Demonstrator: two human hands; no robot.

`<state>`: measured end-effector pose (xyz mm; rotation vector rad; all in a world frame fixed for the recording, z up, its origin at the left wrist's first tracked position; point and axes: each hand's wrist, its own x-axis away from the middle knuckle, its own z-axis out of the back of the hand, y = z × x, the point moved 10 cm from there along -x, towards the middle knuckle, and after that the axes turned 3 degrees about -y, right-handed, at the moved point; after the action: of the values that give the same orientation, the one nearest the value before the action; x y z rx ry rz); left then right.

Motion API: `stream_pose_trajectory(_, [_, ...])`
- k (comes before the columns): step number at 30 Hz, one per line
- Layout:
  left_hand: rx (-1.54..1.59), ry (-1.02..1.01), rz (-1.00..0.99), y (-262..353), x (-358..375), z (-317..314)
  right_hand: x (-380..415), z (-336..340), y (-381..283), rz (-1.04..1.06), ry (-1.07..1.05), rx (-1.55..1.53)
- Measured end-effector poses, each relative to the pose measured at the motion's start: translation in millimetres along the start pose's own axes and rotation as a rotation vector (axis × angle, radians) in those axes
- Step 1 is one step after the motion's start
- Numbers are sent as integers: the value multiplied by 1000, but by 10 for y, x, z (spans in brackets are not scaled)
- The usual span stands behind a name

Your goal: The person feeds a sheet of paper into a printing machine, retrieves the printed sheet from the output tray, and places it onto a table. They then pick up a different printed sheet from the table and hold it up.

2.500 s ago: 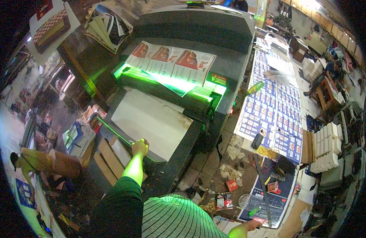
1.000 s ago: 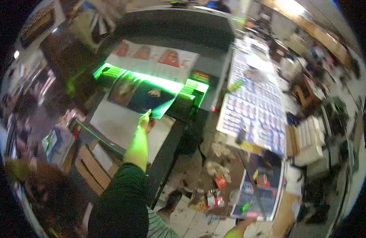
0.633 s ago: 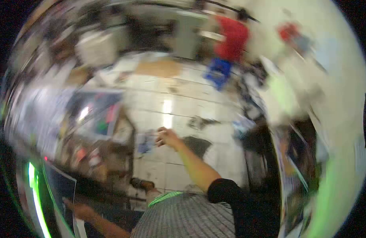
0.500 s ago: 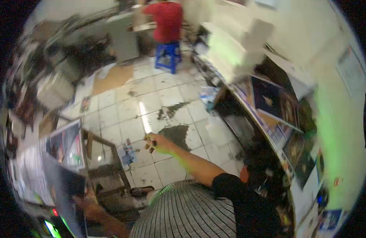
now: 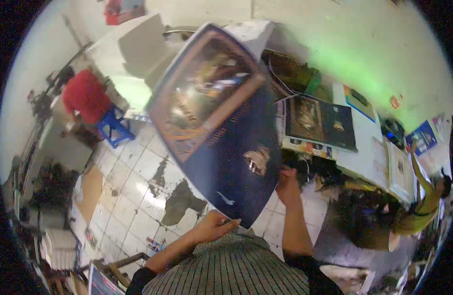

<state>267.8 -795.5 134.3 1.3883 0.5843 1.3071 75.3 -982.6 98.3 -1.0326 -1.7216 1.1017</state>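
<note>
A large printed sheet (image 5: 226, 132), dark blue with a brown-framed picture and a gold emblem, is held up in front of me. It is tilted and bowed, and blurred toward its far end. My left hand (image 5: 212, 227) pinches its near bottom corner, thumb on top. At the right edge, the fingers of my right hand (image 5: 288, 188) close on the sheet and are partly hidden behind it. A similar dark printed sheet (image 5: 344, 125) lies on the bench beyond my right hand.
The white-topped bench (image 5: 369, 157) runs along the wall. A person in red (image 5: 86, 96) is by a blue stool (image 5: 115, 129) at the left; another person in yellow (image 5: 423, 211) is at the far right. A cardboard sheet (image 5: 90, 194) lies on the stained tile floor.
My view has turned right. The dark sheet has come from the stack at lower left to in front of me. My right hand, previously over the floor, now holds its edge.
</note>
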Motion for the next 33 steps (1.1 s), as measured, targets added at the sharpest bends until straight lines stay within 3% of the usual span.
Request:
stream_pose_trajectory(1, [0,-36,-6,62,-120,-55,214,160,-109,-29,103,-334])
stream_pose_trajectory(2, [-43,-83,-120,280,-243,-101,244,489,-132,126,69,-243])
stream_pose_trajectory(3, [-87,-129,-239,463,-323,-127,385,827,-38,119,152,-247])
stream_pose_trajectory(4, [-85,-158,-256,368,-462,-165,530,986,-17,132,181,-238])
stream_pose_trajectory(6, [-81,-242,-239,-105,-833,-305,943,1387,-22,291,466,-376])
stream_pose_trajectory(7, [-103,-193,-281,-145,-994,-288,1085,1487,73,298,492,-375])
stream_pose_trajectory(9, [-105,-282,-289,-225,-1226,-390,1540,1812,134,326,811,71])
stream_pose_trajectory(11, [-179,-323,-348,-287,-1530,-599,1701,2166,667,256,826,-99])
stream_pose_trajectory(12, [-175,-338,-351,-201,-1595,-684,1721,2104,801,180,820,-273])
stream_pose_trajectory(13, [-188,-371,-333,-121,-1679,-776,1902,2127,873,-12,975,-121])
stream_pose_trajectory(14, [-204,-398,-314,-59,-1745,-876,1875,1906,730,-10,981,-116])
stream_pose_trajectory(16, [-183,-449,-301,0,-1851,-1073,1747,1492,395,188,989,-313])
stream_pose_trajectory(17, [-170,-496,-283,-10,-1912,-1172,1773,1516,362,147,1054,-229])
stream_pose_trajectory(18, [-176,-499,-286,-250,-2086,-1342,1742,1632,411,152,1057,-235])
stream_pose_trajectory(20, [-127,-457,-741,-482,-2318,-1651,1621,2040,298,357,962,-107])
stream_pose_trajectory(21, [-148,-536,-344,-367,-2240,-1489,1624,2201,207,366,964,-107])
stream_pose_trajectory(22, [-151,-536,-350,-104,-2148,-1316,1647,2324,-63,335,1013,254])
stream_pose_trajectory(23, [-76,-542,-208,-48,-2149,-1179,1624,2361,-322,293,1046,618])
stream_pose_trajectory(24, [1,-550,-62,-126,-2187,-1115,1605,2398,-516,292,1051,622])
stream_pose_trajectory(26, [36,-341,-202,-542,-2726,-1046,1426,2505,-937,269,1032,510])
stream_pose_trajectory(28, [-106,-168,-181,-302,-2830,-726,954,2831,-1334,382,771,646])
stream_pose_trajectory(30, [-145,-46,-192,-139,-3018,-609,518,3512,-1490,274,811,796])
stream_pose_trajectory(32, [-531,171,-409,307,-3165,-556,-153,3914,-1829,314,649,989])
stream_pose_trajectory(33, [-529,174,-414,485,-3275,-650,-482,4140,-1972,322,612,1016])
